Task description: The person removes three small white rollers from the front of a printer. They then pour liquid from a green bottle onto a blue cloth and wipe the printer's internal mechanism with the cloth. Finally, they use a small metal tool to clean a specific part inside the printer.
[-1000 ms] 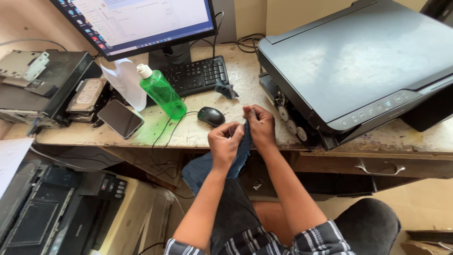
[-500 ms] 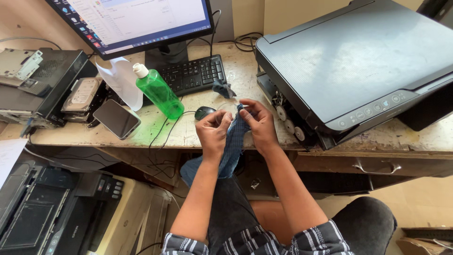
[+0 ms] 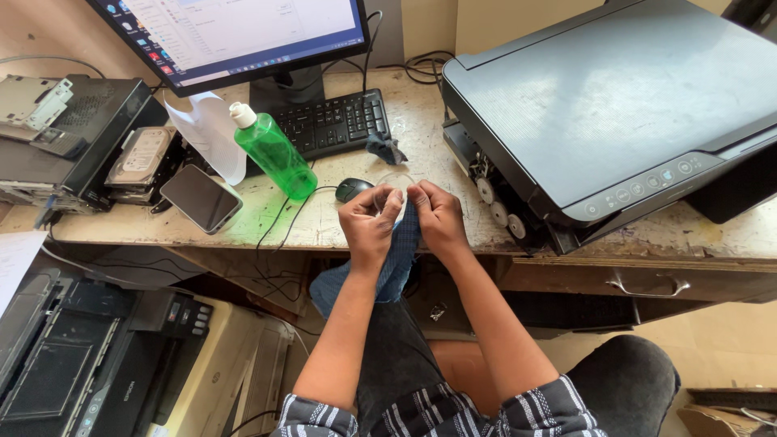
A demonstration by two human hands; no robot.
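Blue checked cloth (image 3: 395,260): crumpled, hanging vertically off the desk's front edge, top pinched, tail toward seven o'clock.

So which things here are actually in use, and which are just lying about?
In use: left hand and right hand, both gripping the blue cloth.
Lying about: green bottle, mouse, keyboard, phone, printer, hard drive.

Two hands (image 3: 405,218), one blue cloth (image 3: 394,263), one green bottle (image 3: 275,154), one keyboard (image 3: 332,123), one mouse (image 3: 353,188), one phone (image 3: 201,198).
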